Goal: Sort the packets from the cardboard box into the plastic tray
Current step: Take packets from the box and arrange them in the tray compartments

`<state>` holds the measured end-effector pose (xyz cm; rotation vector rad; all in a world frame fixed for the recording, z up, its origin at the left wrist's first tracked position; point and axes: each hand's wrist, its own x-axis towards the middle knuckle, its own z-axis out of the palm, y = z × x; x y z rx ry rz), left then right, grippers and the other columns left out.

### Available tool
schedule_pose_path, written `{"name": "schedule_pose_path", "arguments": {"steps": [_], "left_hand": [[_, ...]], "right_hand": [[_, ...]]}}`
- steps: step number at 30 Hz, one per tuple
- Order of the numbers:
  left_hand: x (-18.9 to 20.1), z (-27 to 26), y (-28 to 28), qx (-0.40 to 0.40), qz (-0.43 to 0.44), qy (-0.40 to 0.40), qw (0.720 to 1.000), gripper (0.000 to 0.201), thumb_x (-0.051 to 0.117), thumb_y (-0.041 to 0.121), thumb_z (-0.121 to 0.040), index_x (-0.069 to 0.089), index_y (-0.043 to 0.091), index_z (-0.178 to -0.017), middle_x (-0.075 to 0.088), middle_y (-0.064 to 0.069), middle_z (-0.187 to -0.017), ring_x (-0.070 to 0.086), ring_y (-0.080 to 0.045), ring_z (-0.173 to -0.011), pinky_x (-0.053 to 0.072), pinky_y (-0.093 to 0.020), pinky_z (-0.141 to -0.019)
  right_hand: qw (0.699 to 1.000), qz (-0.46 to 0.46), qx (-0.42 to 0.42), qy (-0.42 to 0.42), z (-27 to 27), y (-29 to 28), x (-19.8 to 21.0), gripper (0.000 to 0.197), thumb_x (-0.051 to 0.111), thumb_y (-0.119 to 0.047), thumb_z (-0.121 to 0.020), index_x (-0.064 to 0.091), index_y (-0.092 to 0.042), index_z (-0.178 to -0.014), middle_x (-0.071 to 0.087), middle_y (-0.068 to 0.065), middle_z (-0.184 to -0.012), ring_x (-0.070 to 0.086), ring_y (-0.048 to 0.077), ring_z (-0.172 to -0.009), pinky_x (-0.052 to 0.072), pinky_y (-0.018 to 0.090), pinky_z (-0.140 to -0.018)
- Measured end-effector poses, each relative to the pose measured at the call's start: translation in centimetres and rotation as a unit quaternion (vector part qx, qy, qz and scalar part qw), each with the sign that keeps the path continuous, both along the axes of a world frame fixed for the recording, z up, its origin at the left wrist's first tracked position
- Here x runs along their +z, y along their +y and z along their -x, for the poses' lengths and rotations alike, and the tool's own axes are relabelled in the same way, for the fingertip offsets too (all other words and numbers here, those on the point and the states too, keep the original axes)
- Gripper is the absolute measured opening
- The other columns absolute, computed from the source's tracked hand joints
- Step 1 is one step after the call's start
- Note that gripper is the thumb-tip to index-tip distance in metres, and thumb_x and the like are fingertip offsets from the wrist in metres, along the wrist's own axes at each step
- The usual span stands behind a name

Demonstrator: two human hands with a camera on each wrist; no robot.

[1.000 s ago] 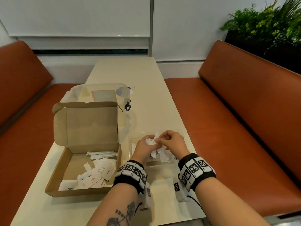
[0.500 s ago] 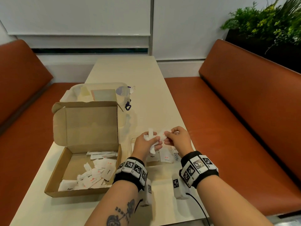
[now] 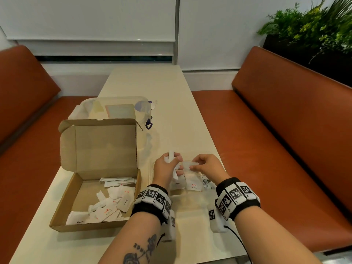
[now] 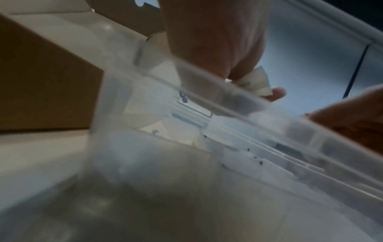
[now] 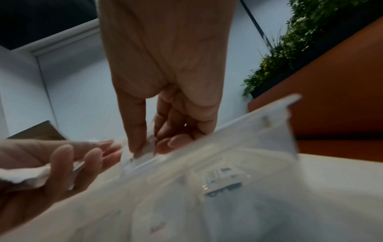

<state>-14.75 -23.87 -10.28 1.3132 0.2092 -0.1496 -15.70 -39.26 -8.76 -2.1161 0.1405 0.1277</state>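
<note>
An open cardboard box [image 3: 80, 202] at the left holds several white packets [image 3: 112, 204]. To its right stands a clear plastic tray [image 3: 150, 174], where Pepper, Salt [image 3: 193, 186] and Stevia [image 3: 205, 182] packets lie in separate sections. Above the tray's left part, my left hand [image 3: 174, 162] grips a small bundle of white packets [image 3: 171, 156]; the bundle [image 5: 27, 176] also shows in the right wrist view. My right hand [image 3: 194, 164] is close beside it, over the tray's middle. It pinches a single small packet [image 5: 148, 145] between thumb and fingers.
A clear lidded plastic container [image 3: 114, 109] stands behind the box's raised lid [image 3: 102, 145]. Orange benches [image 3: 285, 149] run along both sides of the narrow table [image 3: 144, 82]. A planter [image 3: 314, 31] sits behind the right bench.
My right hand has pulled one packet away from the bundle and moved it right and down over the tray. My left hand has stayed in place with the rest of the bundle.
</note>
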Motion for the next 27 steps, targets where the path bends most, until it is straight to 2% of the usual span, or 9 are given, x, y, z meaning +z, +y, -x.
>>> {"name": "schedule_pose_path", "arguments": {"steps": [3, 5, 9, 13, 18, 21, 23, 27], "left_hand": [[-0.5, 0.0, 0.3, 0.038, 0.023, -0.008, 0.999, 0.007, 0.061, 0.001, -0.088, 0.061, 0.005, -0.093, 0.062, -0.011, -0.079, 0.056, -0.021, -0.057, 0.047, -0.023, -0.045], [-0.8, 0.1, 0.5, 0.049, 0.015, -0.011, 0.999, 0.007, 0.06, 0.002, -0.089, 0.061, 0.006, -0.095, 0.064, -0.009, -0.079, 0.058, -0.019, -0.058, 0.05, -0.023, -0.047], [-1.4, 0.5, 0.6, 0.058, 0.004, -0.014, 0.998, 0.008, 0.059, 0.003, -0.09, 0.062, 0.007, -0.095, 0.066, -0.009, -0.078, 0.06, -0.013, -0.053, 0.053, -0.023, -0.048], [-1.7, 0.6, 0.7, 0.056, 0.01, -0.016, 0.998, 0.01, 0.058, 0.003, -0.09, 0.063, 0.004, -0.098, 0.066, -0.01, -0.08, 0.062, -0.015, -0.055, 0.054, -0.023, -0.05], [-1.7, 0.6, 0.7, 0.06, 0.019, -0.019, 0.998, 0.008, 0.059, 0.002, -0.089, 0.062, 0.007, -0.094, 0.065, -0.011, -0.08, 0.062, -0.017, -0.059, 0.055, -0.023, -0.052], [-1.8, 0.6, 0.8, 0.06, 0.022, -0.02, 0.998, 0.008, 0.059, 0.002, -0.089, 0.062, 0.008, -0.093, 0.065, -0.011, -0.08, 0.063, -0.017, -0.058, 0.055, -0.024, -0.052], [-1.8, 0.6, 0.8, 0.058, 0.024, -0.018, 0.998, 0.008, 0.059, 0.002, -0.089, 0.062, 0.007, -0.093, 0.065, -0.011, -0.079, 0.063, -0.017, -0.059, 0.055, -0.024, -0.052], [-1.9, 0.5, 0.7, 0.053, 0.034, -0.012, 0.998, 0.007, 0.059, 0.001, -0.089, 0.062, 0.005, -0.094, 0.064, -0.012, -0.078, 0.062, -0.02, -0.062, 0.056, -0.025, -0.054]], "right_hand": [[0.997, 0.049, 0.021, 0.052, 0.5, -0.9, -0.3, 0.019, 0.077, -0.009, -0.074, 0.06, -0.017, -0.069, 0.06, -0.004, -0.066, 0.055, 0.006, -0.059, 0.038, 0.011, -0.051], [0.993, 0.075, 0.05, 0.075, 0.8, -1.1, -0.6, 0.019, 0.078, -0.01, -0.073, 0.062, -0.016, -0.065, 0.062, -0.003, -0.065, 0.054, 0.005, -0.056, 0.041, 0.012, -0.051], [0.988, 0.122, 0.072, 0.067, 1.1, -0.9, -1.2, 0.013, 0.08, -0.011, -0.071, 0.068, -0.012, -0.066, 0.06, -0.007, -0.061, 0.05, 0.001, -0.053, 0.035, 0.005, -0.043], [0.982, 0.177, 0.06, 0.039, 1.3, -0.2, -2.2, 0.014, 0.08, -0.015, -0.071, 0.068, -0.014, -0.065, 0.055, -0.007, -0.062, 0.046, 0.002, -0.054, 0.033, 0.014, -0.049], [0.975, 0.208, 0.073, 0.019, 1.7, 0.1, -2.8, 0.033, 0.079, -0.014, -0.071, 0.049, -0.025, -0.061, 0.05, -0.007, -0.071, 0.044, 0.005, -0.061, 0.032, 0.018, -0.054], [0.967, 0.232, 0.1, 0.016, 1.7, 0.1, -2.5, 0.039, 0.077, -0.01, -0.07, 0.043, -0.024, -0.059, 0.047, -0.007, -0.071, 0.044, 0.006, -0.06, 0.032, 0.018, -0.053], [0.961, 0.252, 0.112, 0.019, 1.7, 0.3, -2.6, 0.038, 0.075, -0.007, -0.071, 0.043, -0.023, -0.058, 0.047, -0.006, -0.073, 0.047, 0.011, -0.063, 0.032, 0.017, -0.053], [0.957, 0.269, 0.108, 0.01, 1.7, 0.7, -2.7, 0.038, 0.07, -0.004, -0.073, 0.041, -0.022, -0.057, 0.047, -0.006, -0.07, 0.049, 0.014, -0.068, 0.029, 0.016, -0.052]]}}
